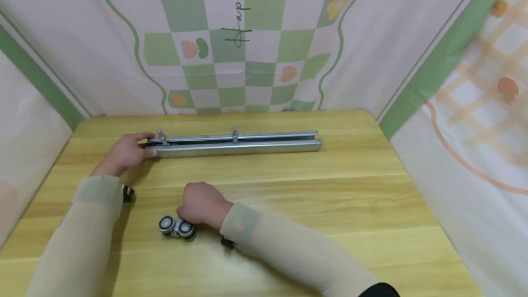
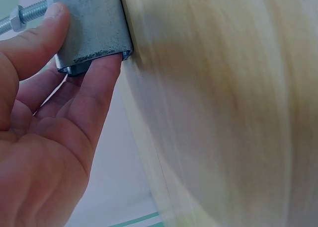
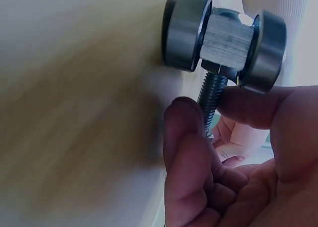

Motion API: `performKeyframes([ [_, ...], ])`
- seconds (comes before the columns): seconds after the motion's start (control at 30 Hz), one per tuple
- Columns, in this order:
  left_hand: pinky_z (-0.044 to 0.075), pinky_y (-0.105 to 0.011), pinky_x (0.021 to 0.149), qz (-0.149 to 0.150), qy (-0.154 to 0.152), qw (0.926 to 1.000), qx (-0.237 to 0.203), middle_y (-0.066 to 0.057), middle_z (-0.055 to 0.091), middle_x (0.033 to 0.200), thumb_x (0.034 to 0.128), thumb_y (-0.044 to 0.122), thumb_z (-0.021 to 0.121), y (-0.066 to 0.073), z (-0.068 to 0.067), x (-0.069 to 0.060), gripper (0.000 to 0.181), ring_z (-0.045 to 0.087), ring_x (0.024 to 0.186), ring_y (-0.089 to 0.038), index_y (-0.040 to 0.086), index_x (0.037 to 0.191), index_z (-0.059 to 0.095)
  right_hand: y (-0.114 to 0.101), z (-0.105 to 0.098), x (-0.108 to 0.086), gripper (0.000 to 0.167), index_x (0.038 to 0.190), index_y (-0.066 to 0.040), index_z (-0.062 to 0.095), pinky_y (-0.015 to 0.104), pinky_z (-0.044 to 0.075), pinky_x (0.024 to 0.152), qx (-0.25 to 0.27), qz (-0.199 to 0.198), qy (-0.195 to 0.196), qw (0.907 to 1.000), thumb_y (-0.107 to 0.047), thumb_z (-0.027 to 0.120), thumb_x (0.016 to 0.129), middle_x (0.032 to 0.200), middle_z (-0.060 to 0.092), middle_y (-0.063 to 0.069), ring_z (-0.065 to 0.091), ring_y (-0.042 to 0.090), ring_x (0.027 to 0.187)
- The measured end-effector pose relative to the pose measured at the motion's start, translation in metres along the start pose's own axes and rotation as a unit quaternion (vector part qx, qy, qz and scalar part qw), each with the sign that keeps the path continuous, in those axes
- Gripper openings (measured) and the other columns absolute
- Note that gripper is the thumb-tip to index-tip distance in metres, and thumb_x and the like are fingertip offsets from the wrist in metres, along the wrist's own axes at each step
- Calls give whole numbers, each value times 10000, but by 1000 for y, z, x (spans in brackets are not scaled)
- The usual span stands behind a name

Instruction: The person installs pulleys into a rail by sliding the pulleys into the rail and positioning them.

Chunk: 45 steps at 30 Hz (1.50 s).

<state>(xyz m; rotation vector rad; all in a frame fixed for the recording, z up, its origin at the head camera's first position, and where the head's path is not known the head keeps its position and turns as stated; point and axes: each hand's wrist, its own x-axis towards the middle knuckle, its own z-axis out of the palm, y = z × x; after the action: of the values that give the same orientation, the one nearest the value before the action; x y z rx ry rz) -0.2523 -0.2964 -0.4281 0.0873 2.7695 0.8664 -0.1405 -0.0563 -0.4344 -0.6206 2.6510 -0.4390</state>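
A long silver metal channel rail [image 1: 239,150] lies across the far half of the table, slot upward. Two threaded bolts stand up from it, one bolt [image 1: 161,137] near the left end and another bolt [image 1: 235,134] about mid-length. My left hand [image 1: 125,152] holds the rail's left end; in the left wrist view the thumb presses one side of the rail end [image 2: 94,23] and a finger touches its open mouth. Nearer the front, my right hand [image 1: 205,203] pinches the threaded stem of a roller trolley [image 1: 176,227], whose wheels [image 3: 189,31] point away from the palm.
The wooden table [image 1: 309,214] ends at a back edge against a hanging cloth [image 1: 264,77] with green checks. More cloth hangs along the left and right sides. Black straps [image 1: 128,193] sit at both wrists.
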Motion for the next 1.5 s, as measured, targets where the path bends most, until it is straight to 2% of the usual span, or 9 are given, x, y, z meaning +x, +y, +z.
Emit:
performKeyframes([
  [0.2, 267, -672, 1048, 37, 0, 10000, 8, -361, 365, 1465, 942, 313, 704, -3, 0, 1, 692, 343, 1313, -537, 32, 1503, 413, -1, 0, -1, 412, 512, -171, 428, 246, 410, 444, -183, -30, -15, 9998, -184, 654, 856, 476, 376, -62, 423, 106, 447],
  [0.37, 260, -677, 1049, 44, -6, 10000, -6, -369, 360, 1463, 940, 300, 706, -5, 0, 0, 691, 336, 1313, -545, 22, 1500, 412, 0, -3, -1, 377, 528, -168, 449, 243, 424, 451, -400, -26, -82, 9992, -166, 669, 833, 519, 456, -53, 459, 103, 471],
  [0.53, 253, -676, 1053, -40, -40, 10000, -2, -365, 355, 1469, 944, 311, 702, -6, 0, 0, 696, 329, 1320, -541, 35, 1509, 403, -2, -3, -3, 370, 532, -167, 450, 254, 420, 422, -314, 200, -117, 9992, -163, 677, 825, 541, 492, -41, 465, 107, 459],
  [0.87, 273, -667, 1048, 90, 39, 9999, 60, -373, 393, 1437, 946, 280, 692, -5, 0, 0, 657, 374, 1295, -528, 23, 1489, 428, -2, -2, -4, 333, 551, -161, 435, 249, 412, 396, -64, 102, 141, 9998, -77, 659, 783, 581, 478, -31, 444, 97, 442],
  [0.97, 284, -659, 1047, 88, 50, 9999, 61, -365, 402, 1437, 949, 278, 690, -5, 0, 1, 644, 390, 1289, -507, 24, 1484, 437, -3, -3, -5, 236, 631, -152, 493, 248, 395, 383, 111, 117, 196, 9997, -55, 648, 779, 601, 477, -30, 434, 95, 437],
  [1.07, 291, -651, 1046, 63, 41, 10000, 32, -352, 404, 1444, 952, 274, 688, -4, 1, 1, 632, 400, 1281, -481, 27, 1480, 444, -3, -4, -7, 89, 819, -110, 590, 247, 397, 386, 304, 157, 196, 9992, -41, 640, 792, 618, 505, -26, 448, 97, 442],
  [1.27, 294, -649, 1047, 33, 14, 10000, 21, -345, 401, 1451, 951, 280, 693, -3, 1, 2, 641, 390, 1294, -488, 28, 1483, 441, -2, -6, -14, 398, 1272, -66, 576, 239, 423, 411, 768, 21, 199, 9968, -65, 622, 877, 686, 583, -29, 450, 89, 432],
  [1.37, 288, -652, 1050, -24, -20, 10000, -24, -345, 392, 1457, 950, 301, 695, -2, 1, 2, 660, 378, 1305, -496, 38, 1495, 429, 0, -7, -18, 386, 1307, -94, 548, 239, 417, 408, 887, -149, 336, 9954, -103, 618, 927, 669, 574, -53, 447, 80, 428],
  [1.5, 293, -646, 1050, -69, -21, 9999, -96, -345, 387, 1461, 949, 308, 697, -1, 1, 2, 672, 383, 1305, -485, 37, 1499, 422, 2, -11, -24, 314, 1265, -126, 543, 233, 421, 444, 635, -390, 663, 9950, -163, 625, 964, 676, 552, -87, 498, 77, 501],
])
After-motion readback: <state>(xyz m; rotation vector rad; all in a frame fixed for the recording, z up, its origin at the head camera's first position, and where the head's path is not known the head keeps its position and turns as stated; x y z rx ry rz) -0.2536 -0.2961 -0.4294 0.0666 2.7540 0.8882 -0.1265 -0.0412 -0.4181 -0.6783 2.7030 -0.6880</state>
